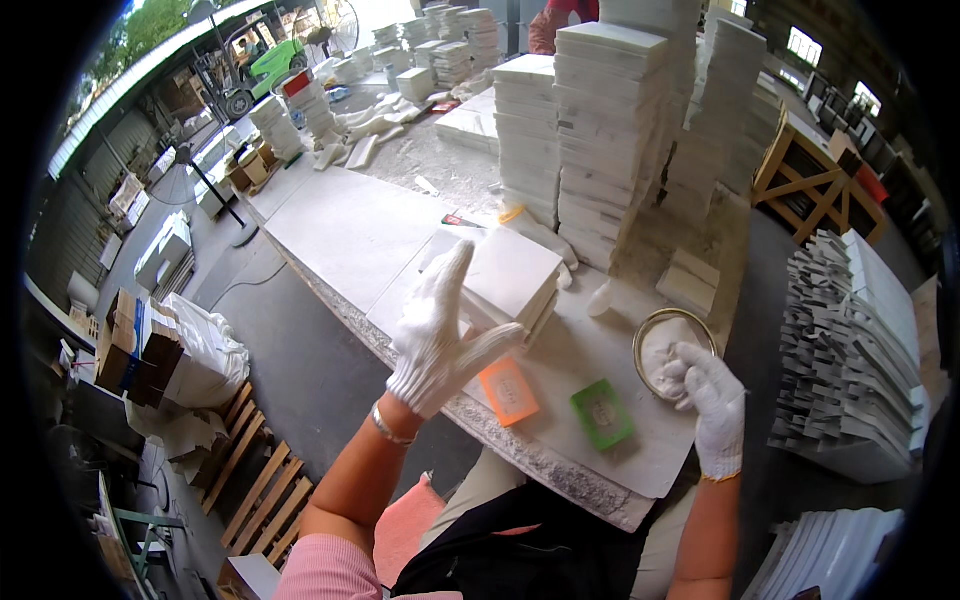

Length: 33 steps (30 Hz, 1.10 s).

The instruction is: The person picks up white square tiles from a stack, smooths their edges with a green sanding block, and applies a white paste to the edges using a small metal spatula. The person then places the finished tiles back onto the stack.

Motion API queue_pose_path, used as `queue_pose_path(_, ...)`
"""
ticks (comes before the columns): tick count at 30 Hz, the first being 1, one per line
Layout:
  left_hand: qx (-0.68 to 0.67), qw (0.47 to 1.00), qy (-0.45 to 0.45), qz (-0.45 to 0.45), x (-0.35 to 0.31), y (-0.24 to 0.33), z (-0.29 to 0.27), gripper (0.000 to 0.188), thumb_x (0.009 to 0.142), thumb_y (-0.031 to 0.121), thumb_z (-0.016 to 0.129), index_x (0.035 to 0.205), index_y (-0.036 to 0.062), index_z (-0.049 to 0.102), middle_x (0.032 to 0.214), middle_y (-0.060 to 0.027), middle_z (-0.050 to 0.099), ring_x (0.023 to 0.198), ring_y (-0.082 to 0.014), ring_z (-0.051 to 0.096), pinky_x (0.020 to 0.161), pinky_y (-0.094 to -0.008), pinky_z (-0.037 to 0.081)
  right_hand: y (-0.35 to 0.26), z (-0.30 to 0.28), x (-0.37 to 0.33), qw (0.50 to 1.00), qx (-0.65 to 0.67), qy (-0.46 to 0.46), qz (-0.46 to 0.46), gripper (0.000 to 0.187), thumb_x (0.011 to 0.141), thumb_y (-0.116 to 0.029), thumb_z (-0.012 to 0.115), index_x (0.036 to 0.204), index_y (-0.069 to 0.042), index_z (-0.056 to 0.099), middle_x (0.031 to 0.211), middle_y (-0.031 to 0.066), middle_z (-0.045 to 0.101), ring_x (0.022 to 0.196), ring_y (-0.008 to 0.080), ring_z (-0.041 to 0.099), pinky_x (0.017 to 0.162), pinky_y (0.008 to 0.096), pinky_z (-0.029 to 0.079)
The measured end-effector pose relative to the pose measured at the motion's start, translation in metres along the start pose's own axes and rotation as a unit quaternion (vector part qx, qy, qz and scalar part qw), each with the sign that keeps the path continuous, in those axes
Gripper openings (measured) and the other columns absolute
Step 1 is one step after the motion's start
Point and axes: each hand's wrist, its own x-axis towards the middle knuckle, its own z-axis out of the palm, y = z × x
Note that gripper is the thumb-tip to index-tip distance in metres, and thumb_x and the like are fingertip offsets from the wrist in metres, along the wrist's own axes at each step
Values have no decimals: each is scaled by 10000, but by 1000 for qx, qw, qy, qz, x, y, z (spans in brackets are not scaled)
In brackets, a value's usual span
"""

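1. The table (640, 470) ended roughly before my lap.
2. My right hand (712, 408) curled at the bowl (637, 350), near the right edge — pinching what, I couldn't tell.
3. My left hand (440, 340) spread wide by the tile stack (515, 265).
4. Tall stacks (605, 130) crowded behind.
5. Leftward — open floor (335, 375), then a forklift (272, 68).

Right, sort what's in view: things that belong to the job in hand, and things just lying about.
Likely in use:
low white slab stack, by the left hand
gold-rimmed round dish, at the right hand
orange block
green block

Likely just lying about:
green forklift
pedestal fan
wooden crate
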Motion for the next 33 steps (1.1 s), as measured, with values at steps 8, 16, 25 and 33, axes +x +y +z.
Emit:
queue_pose_path(8,100,966,-199,-128,50,-3,27,1108,727,508,811,1510,-70,281,1470,-310,413,1347,-405,456,1107,-437,400,34,3,-29,998,49,9,33,340,979,-157,584,1248,44,635,982,80,719,808,124,657,706,238,500)
queue_pose_path(16,-50,983,-146,-96,47,-21,5,1253,633,368,904,1588,36,164,1406,-266,511,1276,-343,543,1041,-411,460,48,17,-37,989,98,-96,49,367,1007,-187,576,1280,55,615,1039,93,714,900,137,654,793,262,522)
queue_pose_path(25,-151,952,-239,114,-47,73,26,1230,552,324,892,1544,-30,257,1444,-227,494,1327,-399,480,1111,-445,378,52,22,-36,905,314,-255,130,821,959,-638,509,1431,33,463,1204,122,653,991,191,662,728,270,529)
queue_pose_path(33,-142,965,-207,70,-91,83,50,1162,568,276,918,1517,-17,313,1443,-215,485,1283,-388,516,1089,-443,412,56,11,-43,883,362,-203,219,513,862,-81,633,1325,107,521,1217,156,639,1104,225,634,977,360,504)
